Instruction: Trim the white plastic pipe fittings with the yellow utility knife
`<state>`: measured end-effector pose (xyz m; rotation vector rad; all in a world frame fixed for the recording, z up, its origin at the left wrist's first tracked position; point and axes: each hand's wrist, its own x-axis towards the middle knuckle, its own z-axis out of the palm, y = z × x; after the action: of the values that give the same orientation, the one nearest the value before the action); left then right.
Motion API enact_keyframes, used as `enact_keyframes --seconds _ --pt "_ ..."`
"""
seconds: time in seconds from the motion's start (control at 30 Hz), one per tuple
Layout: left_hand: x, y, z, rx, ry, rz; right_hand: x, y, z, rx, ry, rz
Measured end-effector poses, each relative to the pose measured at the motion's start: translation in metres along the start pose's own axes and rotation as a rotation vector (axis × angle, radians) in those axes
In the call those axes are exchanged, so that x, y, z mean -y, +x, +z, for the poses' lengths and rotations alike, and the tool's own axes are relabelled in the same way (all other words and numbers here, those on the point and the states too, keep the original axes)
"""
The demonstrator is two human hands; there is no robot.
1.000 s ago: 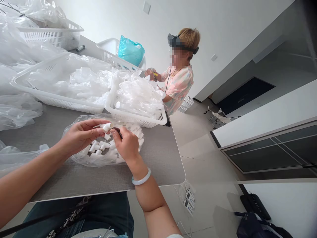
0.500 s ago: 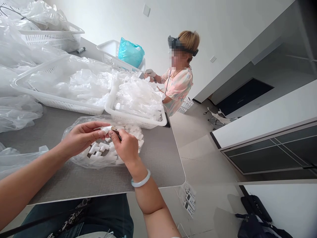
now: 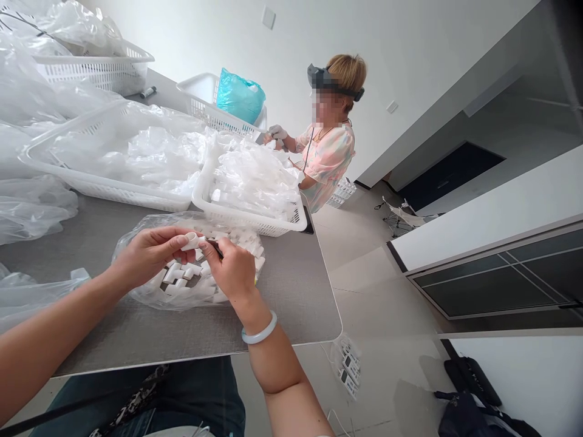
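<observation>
A small white tubular fitting (image 3: 191, 241) is pinched between the thumb and fingers of my left hand (image 3: 157, 250), its round opening showing. My right hand (image 3: 231, 265) is closed around a thin dark tool (image 3: 215, 246), whose tip end is close to the fitting; whether they touch is hard to tell. Under both hands lies a clear plastic bag (image 3: 150, 297), spread open on the grey table (image 3: 291, 297). Many white fittings (image 3: 175, 273) are heaped on it, partly covered by my hands.
Beyond the bag stand a white basket (image 3: 273, 227) and a wider one (image 3: 132, 195), both full of clear plastic. Further back, a basket (image 3: 194, 103) holds a blue bag (image 3: 239, 96). A person (image 3: 330, 149) works at the table's far end. Plastic bags (image 3: 34, 206) lie left.
The white fitting has been turned in my left fingers, so its round opening now shows. My right hand stays nearly in place with the dark tool.
</observation>
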<state>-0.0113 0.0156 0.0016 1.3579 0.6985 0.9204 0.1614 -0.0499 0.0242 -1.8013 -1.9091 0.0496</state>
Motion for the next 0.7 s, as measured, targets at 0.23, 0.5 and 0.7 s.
enact_keyframes --seconds 0.23,0.5,0.7 --pt "-0.0039 0.0004 -0.0032 0.103 0.012 -0.014 -0.0025 -0.0001 0.0004 0.002 0.007 0.028" --pt "-0.0041 -0.0014 0.0019 0.014 0.257 0.076 -0.0036 0.0002 -0.0019 -0.044 0.024 -0.067" --pt "-0.0033 0.0001 -0.0008 0.044 0.099 0.036 -0.0047 0.0002 0.0005 -0.017 0.042 -0.085"
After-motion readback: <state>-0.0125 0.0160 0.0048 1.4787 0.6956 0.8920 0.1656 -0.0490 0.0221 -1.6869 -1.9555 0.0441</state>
